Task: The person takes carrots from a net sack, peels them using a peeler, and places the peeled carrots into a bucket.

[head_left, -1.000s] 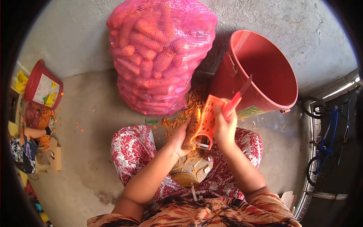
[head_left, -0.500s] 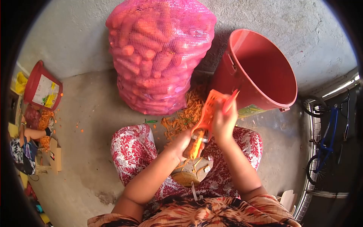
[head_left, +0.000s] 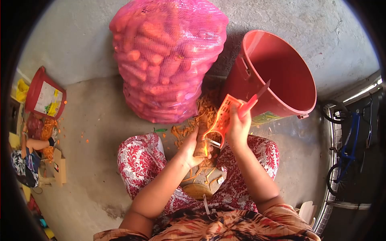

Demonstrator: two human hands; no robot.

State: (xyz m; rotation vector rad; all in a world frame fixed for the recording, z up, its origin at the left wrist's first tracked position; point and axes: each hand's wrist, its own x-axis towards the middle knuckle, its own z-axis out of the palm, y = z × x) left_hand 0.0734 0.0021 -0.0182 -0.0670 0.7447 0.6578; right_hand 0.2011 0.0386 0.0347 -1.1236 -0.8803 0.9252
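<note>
Left grip (head_left: 189,151) is clasping a partly peeled carrot (head_left: 200,145). Right grip (head_left: 239,130) is holding an orange peeler (head_left: 221,121) plus a red-handled knife (head_left: 248,106); peeler is lying close by the carrot, contact unclear. Mesh sack (head_left: 169,64) of carrots is standing beyond the left grip, red bucket (head_left: 236,84) beyond the right. Peelings (head_left: 183,132) are lying just ahead, between both.

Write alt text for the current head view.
The left grip holds a carrot; the right grip holds an orange peeler beside it and a red-handled knife. Ahead stand a pink mesh sack of carrots and a red bucket, with orange peelings on the floor.
</note>
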